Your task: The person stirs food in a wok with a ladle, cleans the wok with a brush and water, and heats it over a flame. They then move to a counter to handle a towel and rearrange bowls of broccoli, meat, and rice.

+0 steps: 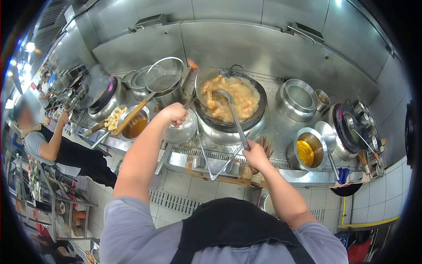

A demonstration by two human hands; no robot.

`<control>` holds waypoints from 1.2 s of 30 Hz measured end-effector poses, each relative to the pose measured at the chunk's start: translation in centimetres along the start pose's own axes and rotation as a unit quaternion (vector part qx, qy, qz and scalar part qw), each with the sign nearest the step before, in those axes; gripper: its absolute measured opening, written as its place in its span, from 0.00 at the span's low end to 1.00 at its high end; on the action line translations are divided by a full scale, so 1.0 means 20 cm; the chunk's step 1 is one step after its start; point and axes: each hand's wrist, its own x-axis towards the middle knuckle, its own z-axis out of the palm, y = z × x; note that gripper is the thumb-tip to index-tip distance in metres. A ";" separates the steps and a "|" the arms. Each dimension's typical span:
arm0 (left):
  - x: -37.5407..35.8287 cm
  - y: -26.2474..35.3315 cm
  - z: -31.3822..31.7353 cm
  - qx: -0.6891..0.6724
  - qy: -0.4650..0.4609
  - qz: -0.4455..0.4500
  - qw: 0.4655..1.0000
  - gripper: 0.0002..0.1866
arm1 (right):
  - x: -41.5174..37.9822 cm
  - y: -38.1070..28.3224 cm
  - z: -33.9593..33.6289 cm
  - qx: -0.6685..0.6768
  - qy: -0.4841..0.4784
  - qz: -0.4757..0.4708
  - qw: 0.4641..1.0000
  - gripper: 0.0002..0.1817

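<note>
L hand (174,115): we grip strainer (201,82) by its handle, at wok's (263,104) L side.
R hand (255,155): we hold ladle (237,121), end in food (241,102).
Food: in wok, wet & brown.
Step now: prob. pushing food around w/ ladle.
Next move: we think it needs both held firm, b/c of drips.

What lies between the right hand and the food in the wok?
In the head view, the ladle's handle spans that stretch: the right hand grips it, and it crosses the wok's near edge to the food.
</note>
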 end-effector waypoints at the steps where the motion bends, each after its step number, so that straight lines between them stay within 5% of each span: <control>1: -0.05 0.02 0.00 0.038 0.031 0.006 0.999 0.04 | 0.00 -0.01 0.00 0.029 -0.003 0.014 0.999 0.20; 12: -0.06 0.04 0.03 0.252 0.130 0.050 0.958 0.11 | -0.11 -0.13 -0.30 0.092 -0.004 0.032 0.995 0.22; 14: -0.04 0.02 0.06 0.354 0.115 0.061 0.926 0.13 | -0.14 -0.09 -0.36 0.068 -0.010 0.039 0.997 0.25; 15: -0.06 0.03 0.07 0.483 0.074 0.091 0.868 0.13 | -0.14 -0.04 -0.38 0.031 0.029 0.011 0.999 0.26; 17: -0.09 0.03 0.10 0.475 0.137 0.128 0.860 0.12 | -0.13 0.01 -0.42 -0.024 0.084 0.003 0.996 0.29; 18: -0.15 0.06 0.13 0.463 0.200 0.164 0.848 0.12 | -0.14 -0.07 -0.46 0.000 0.084 0.052 0.995 0.25; 21: -0.20 0.17 0.15 0.478 0.185 0.100 0.853 0.11 | 0.01 -0.03 -0.54 -0.028 0.087 0.030 0.995 0.20; 27: -0.09 0.21 0.16 0.483 0.231 0.107 0.838 0.12 | 0.39 0.13 -0.49 -0.047 0.132 0.008 0.990 0.14; 30: 0.06 0.16 0.20 0.497 0.206 0.077 0.839 0.12 | 0.43 0.05 -0.35 0.025 0.100 0.107 0.989 0.11; 31: 0.12 0.14 0.21 0.573 0.159 0.086 0.800 0.11 | 0.46 0.08 -0.29 0.066 0.097 0.091 0.989 0.10; 34: 0.27 0.10 0.26 0.384 0.045 0.007 0.922 0.07 | 0.46 0.02 -0.15 0.207 0.052 0.126 0.969 0.11; 36: 0.33 0.04 0.27 0.297 0.032 0.017 0.954 0.09 | 0.47 0.00 -0.08 0.335 0.056 0.148 0.929 0.10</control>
